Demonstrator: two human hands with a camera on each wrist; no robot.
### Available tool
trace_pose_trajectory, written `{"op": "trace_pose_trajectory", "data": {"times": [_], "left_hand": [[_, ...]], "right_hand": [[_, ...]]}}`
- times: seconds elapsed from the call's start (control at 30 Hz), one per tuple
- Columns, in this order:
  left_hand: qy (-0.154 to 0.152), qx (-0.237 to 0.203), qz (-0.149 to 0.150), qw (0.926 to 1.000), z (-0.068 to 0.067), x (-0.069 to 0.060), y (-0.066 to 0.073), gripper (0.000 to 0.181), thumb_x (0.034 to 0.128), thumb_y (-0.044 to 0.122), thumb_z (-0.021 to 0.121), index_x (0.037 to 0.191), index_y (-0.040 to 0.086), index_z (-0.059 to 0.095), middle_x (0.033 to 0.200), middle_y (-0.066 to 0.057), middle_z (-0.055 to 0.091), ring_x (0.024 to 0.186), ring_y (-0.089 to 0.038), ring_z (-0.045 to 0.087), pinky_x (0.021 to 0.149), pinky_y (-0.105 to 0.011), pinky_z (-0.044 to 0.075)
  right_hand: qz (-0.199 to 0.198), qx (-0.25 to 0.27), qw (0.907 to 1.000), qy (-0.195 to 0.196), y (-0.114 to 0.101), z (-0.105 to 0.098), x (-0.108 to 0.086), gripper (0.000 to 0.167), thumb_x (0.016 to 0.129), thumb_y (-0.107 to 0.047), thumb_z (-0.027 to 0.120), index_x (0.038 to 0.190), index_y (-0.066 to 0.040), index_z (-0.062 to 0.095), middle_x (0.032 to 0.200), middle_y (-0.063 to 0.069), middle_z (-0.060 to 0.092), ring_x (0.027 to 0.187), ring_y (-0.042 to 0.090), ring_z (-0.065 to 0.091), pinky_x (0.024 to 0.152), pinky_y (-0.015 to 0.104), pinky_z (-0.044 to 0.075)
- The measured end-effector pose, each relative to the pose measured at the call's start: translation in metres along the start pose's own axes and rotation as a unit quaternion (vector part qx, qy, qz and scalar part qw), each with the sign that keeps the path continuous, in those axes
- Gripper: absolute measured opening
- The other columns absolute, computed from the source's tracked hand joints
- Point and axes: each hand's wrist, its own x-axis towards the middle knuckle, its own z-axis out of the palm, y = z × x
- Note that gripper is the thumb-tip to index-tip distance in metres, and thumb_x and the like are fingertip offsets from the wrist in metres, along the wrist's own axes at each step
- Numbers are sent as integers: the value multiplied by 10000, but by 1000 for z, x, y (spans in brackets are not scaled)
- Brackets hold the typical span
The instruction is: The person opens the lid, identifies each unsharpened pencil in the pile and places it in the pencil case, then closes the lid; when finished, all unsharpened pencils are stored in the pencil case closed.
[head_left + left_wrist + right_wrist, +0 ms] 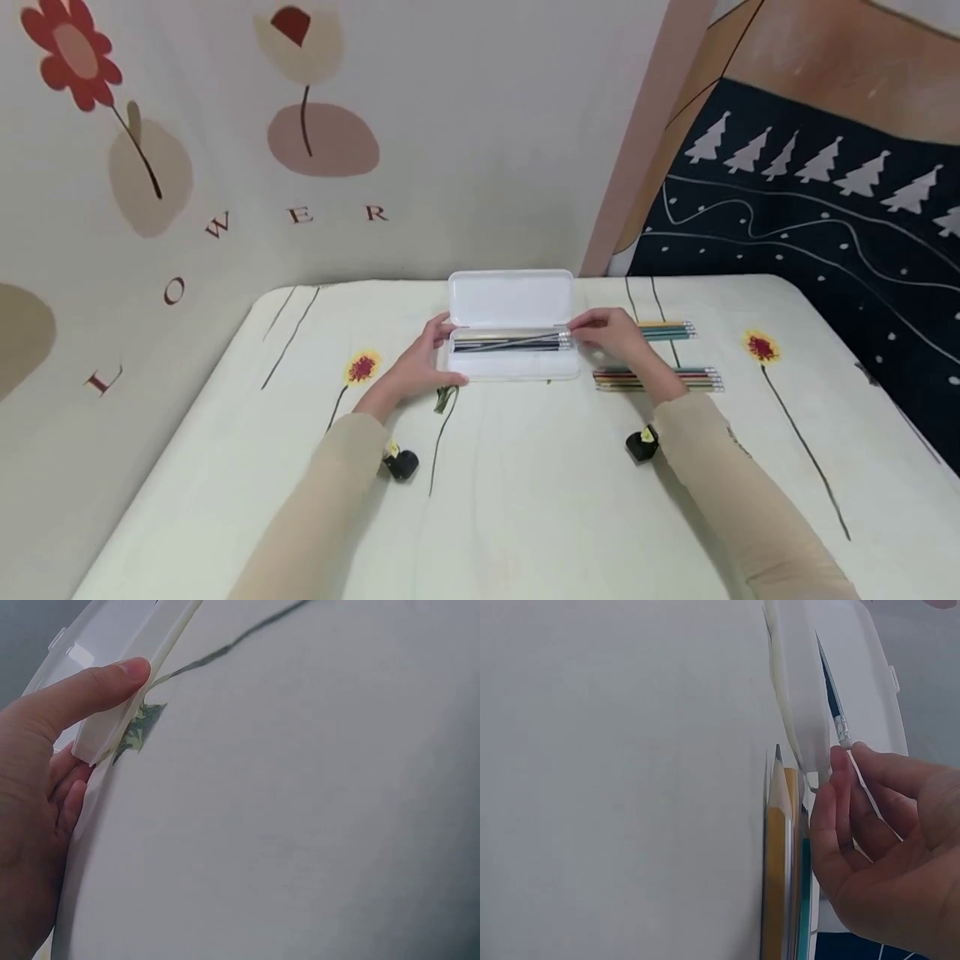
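A white pencil case (517, 367) lies on the table with its lid (512, 298) raised at the back. Several dark and light pencils (502, 344) lie lengthwise inside, eraser ends to the right. My left hand (412, 367) grips the case's left end. In the left wrist view, its thumb rests on the front wall (124, 712) and the other fingers reach round the end. At the case's right end, my right hand (618, 333) pinches the eraser end of a dark pencil (831, 690) between thumb and fingertips. That pencil slants over the others in the case.
Two groups of pencils lie right of the case: yellow and teal ones (671, 331) behind, a multicoloured row (701, 380) nearer me, partly behind my right forearm. The table cover (502, 483) has printed flowers. Printed cloths hang behind. Black devices (402, 465) sit at both wrists.
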Motion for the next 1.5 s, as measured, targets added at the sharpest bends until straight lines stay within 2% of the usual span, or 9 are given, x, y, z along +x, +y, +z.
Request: {"op": "trace_pose_trajectory", "data": {"times": [0.1, 0.17, 0.4, 0.63, 0.8, 1.07, 1.27, 1.37, 1.5], "left_hand": [[-39, -3, -83, 10000, 8, -9, -9, 1192, 733, 316, 888, 1598, 190, 77, 1616, -67, 335, 1486, -316, 332, 1242, -519, 250], [-39, 18, -107, 9999, 9, -10, -12, 1199, 728, 332, 889, 1598, 197, 77, 1616, -58, 337, 1487, -308, 334, 1242, -519, 250], [84, 23, 27, 10000, 2, -2, -4, 1188, 730, 329, 882, 1598, 204, 80, 1615, -42, 341, 1488, -305, 330, 1242, -540, 233], [-89, 80, -69, 9999, 5, -2, -2, 1207, 730, 318, 887, 1600, 181, 62, 1618, -56, 334, 1490, -304, 331, 1245, -519, 243], [86, 115, 0, 9999, 3, 0, 0, 1188, 731, 310, 885, 1598, 198, 81, 1607, -40, 351, 1485, -297, 340, 1243, -524, 244], [4, 149, -21, 9999, -1, 1, 1, 1198, 739, 321, 883, 1599, 198, 58, 1617, -38, 334, 1487, -296, 333, 1246, -507, 246], [21, 85, -23, 10000, -2, 3, 1, 1197, 741, 304, 885, 1599, 205, 57, 1618, -34, 330, 1486, -298, 331, 1246, -491, 250], [-8, 52, -28, 10000, -1, 4, 0, 1199, 738, 306, 886, 1600, 209, 58, 1619, -29, 329, 1488, -290, 327, 1248, -486, 248], [-50, 14, -17, 10000, 0, 3, -2, 1195, 742, 305, 883, 1600, 199, 58, 1620, -35, 327, 1488, -294, 326, 1246, -499, 246]], "right_hand": [[51, 17, 9999, -103, 8, 7, -6, 267, 971, -166, 643, 1213, -64, 693, 1232, 148, 685, 937, 192, 568, 761, 204, 489], [70, 56, 9998, -175, 9, 7, -8, 272, 972, -171, 644, 1219, -69, 691, 1240, 146, 684, 956, 199, 577, 779, 199, 508], [-102, 222, 9995, -214, 2, -2, -5, 282, 989, -168, 617, 1242, -55, 668, 1256, 159, 687, 1047, 209, 615, 833, 201, 538], [-71, 114, 9988, -472, 1, -4, -4, 286, 996, -182, 604, 1247, -57, 660, 1234, 132, 707, 998, 159, 609, 801, 175, 529], [-237, 159, 9987, -429, -3, -5, -3, 294, 988, -190, 617, 1244, -51, 660, 1233, 160, 696, 987, 190, 605, 802, 182, 534], [-130, 121, 9988, -463, -7, -17, -3, 298, 1007, -195, 584, 1266, -61, 647, 1273, 158, 670, 1033, 211, 612, 886, 232, 530], [-182, 122, 9991, -375, -3, -30, -6, 331, 1001, -191, 593, 1293, -39, 628, 1304, 191, 652, 1088, 261, 652, 973, 330, 567], [-96, 188, 9993, -317, -1, -36, -10, 355, 994, -203, 609, 1307, -35, 618, 1330, 192, 633, 1111, 230, 647, 980, 320, 567], [-47, 230, 9995, -227, 4, -45, -17, 373, 987, -206, 621, 1311, -22, 612, 1341, 206, 618, 1069, 166, 656, 925, 244, 578]]}}
